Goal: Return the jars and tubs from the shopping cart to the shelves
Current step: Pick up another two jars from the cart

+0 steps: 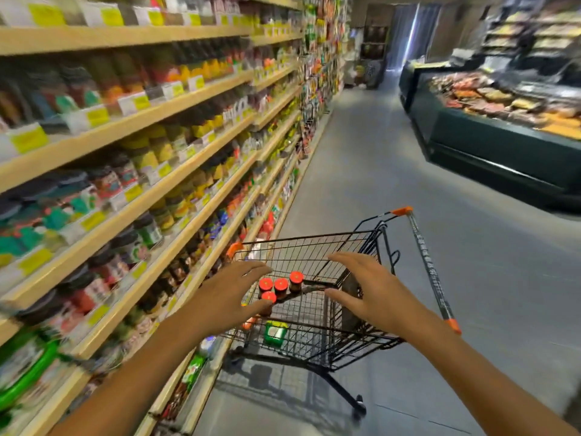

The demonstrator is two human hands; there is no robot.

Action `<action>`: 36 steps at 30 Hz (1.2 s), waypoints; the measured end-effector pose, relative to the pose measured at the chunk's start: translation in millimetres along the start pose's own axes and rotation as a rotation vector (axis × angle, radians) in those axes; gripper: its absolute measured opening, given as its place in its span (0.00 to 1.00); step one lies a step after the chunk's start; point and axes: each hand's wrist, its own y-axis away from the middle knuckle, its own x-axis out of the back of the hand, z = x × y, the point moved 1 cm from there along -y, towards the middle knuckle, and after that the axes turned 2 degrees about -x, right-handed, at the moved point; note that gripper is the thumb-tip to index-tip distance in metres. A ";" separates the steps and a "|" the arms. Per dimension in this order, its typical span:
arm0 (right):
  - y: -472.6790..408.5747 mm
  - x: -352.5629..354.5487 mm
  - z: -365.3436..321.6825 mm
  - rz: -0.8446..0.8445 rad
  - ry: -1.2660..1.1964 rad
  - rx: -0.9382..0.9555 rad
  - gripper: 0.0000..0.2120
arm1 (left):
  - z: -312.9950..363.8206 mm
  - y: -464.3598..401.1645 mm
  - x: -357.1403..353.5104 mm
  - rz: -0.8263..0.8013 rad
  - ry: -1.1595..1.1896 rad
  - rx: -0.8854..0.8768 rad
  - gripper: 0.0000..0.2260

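Fingers (251, 272) of both hands spread apart, holding nothing: left hand (231, 294) and right hand (371, 291) over the cart (314, 243). Four red-lidded jars (280, 287) sit at the cart's left side, green tub (275, 332) lower. Suggest grabbing one jar per hand, around the body, not the lid.

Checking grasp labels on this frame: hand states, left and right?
Left hand: open, fingers spread over the red-lidded jars in the cart, holding nothing.
Right hand: open, spread above the cart, holding nothing.
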 end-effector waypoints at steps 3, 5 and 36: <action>-32.5 -15.0 5.0 -0.020 -0.001 -0.060 0.33 | -36.0 -36.1 -10.9 -0.034 0.031 -0.015 0.28; -53.3 -23.5 6.6 -0.059 0.010 -0.101 0.33 | -58.8 -56.8 -15.8 -0.055 0.068 -0.022 0.28; -295.6 -252.4 218.5 -0.504 -0.297 -0.320 0.33 | -253.9 -274.0 -286.3 -0.396 0.635 0.604 0.26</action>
